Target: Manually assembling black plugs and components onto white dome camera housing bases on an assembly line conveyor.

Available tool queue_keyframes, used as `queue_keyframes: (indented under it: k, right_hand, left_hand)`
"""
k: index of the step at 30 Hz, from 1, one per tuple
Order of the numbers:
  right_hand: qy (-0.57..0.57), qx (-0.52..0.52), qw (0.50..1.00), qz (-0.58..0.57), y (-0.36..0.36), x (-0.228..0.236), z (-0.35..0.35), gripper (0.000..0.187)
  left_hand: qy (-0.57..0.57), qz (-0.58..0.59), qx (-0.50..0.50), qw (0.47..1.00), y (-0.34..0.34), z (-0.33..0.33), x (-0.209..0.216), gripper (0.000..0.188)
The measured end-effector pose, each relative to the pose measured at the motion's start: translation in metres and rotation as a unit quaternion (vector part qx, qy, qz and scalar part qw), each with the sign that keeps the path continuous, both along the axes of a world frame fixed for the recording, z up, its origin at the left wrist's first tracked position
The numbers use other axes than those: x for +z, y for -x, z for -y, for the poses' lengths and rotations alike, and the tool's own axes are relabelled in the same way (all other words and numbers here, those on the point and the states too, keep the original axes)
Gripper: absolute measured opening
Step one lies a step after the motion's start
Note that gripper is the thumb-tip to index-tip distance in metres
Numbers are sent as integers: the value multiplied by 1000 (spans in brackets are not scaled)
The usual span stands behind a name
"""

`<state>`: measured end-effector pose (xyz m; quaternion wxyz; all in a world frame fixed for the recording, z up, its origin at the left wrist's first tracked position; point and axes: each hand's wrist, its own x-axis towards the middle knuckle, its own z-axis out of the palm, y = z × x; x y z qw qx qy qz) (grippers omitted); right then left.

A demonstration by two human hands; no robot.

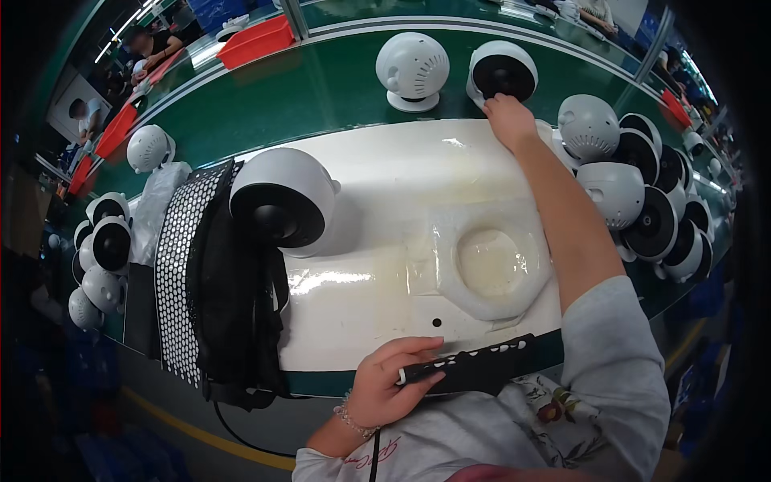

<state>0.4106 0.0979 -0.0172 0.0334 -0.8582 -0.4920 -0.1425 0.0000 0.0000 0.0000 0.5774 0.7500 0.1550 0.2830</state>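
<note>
At the near edge of the bench, my left hand is closed round the end of a black strip with white spots; the strip points to the right. My right arm stretches to the far side. There my right hand has its fingers bent against the lower part of a round white camera with a black face. Another white camera stands just left of it, vents showing. A larger-looking white camera sits on the white board, its black face toward me.
A ring-shaped clear-wrapped pad lies on the board. At left is a black bag with a perforated white-spotted panel. Cameras cluster at the right and left. Red bins line the far rail; other people sit beyond.
</note>
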Motion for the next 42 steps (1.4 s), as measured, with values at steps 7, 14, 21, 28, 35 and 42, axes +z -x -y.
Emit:
queue_keyframes:
  k: [7,14,21,28,35,42]
  right_hand:
    - [38,201,969,-138,64,22,-45,31]
    - [-103,73,991,52,89,-1,-71,50]
    - [-319,264,910,20,74,53,-19,20]
    - [-283,233,792,-488,134,124,134,26]
    - [-214,159,817,-511,146,90,170,23]
    - [-359,313,840,-259,167,75,238,44]
  left_hand:
    - [13,-6,13,1000,-3,-3,-2,17]
    - [11,-23,25,999,-4,-4,3,14]
    - [85,-84,38,992,-4,0,7,12]
    - [92,-43,78,992,6,9,-5,10]
    - [161,44,128,978,-5,28,-6,13]
    - [196,83,165,963,-12,43,-1,17]
